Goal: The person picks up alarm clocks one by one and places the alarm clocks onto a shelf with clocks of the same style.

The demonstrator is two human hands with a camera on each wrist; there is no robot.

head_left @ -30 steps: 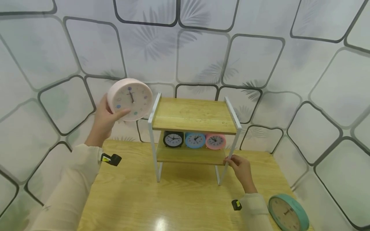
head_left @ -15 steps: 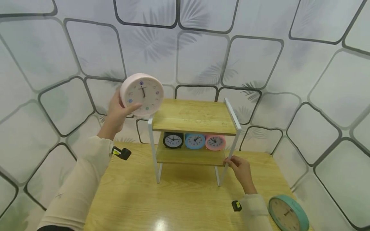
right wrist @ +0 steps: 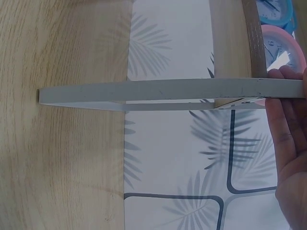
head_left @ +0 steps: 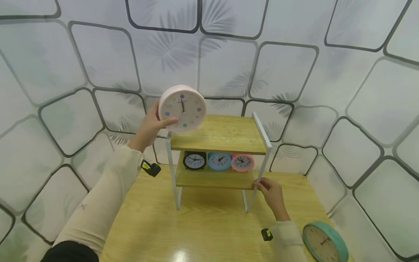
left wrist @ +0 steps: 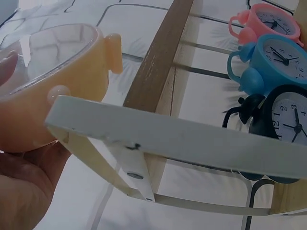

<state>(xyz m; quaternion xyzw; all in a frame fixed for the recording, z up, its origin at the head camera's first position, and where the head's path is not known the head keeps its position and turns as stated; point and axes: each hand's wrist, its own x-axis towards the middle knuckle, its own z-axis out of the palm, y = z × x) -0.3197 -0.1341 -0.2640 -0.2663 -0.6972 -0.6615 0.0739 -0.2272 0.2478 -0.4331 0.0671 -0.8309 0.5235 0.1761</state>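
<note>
My left hand (head_left: 152,125) grips a pale pink round wall-style clock (head_left: 188,111) by its left side, thumb across the face. The clock is upright and overlaps the top left of a small two-tier shelf (head_left: 226,133) in the head view. In the left wrist view the clock (left wrist: 72,100) is close to the shelf's white frame (left wrist: 168,139), with a small foot showing on its rim. My right hand (head_left: 273,193) pinches the shelf's right front leg at the lower board. In the right wrist view its fingers (right wrist: 283,136) curl against the white leg (right wrist: 168,90).
On the lower board stand a black alarm clock (head_left: 194,160), a blue one (head_left: 219,161) and a pink one (head_left: 242,162). A teal round clock (head_left: 325,242) leans at the table's right. Patterned cloth (head_left: 229,65) hangs behind the wooden table (head_left: 203,225).
My left hand has carried the pale pink clock rightward, from beside the shelf to over its top left. The right hand has kept its hold on the leg.
</note>
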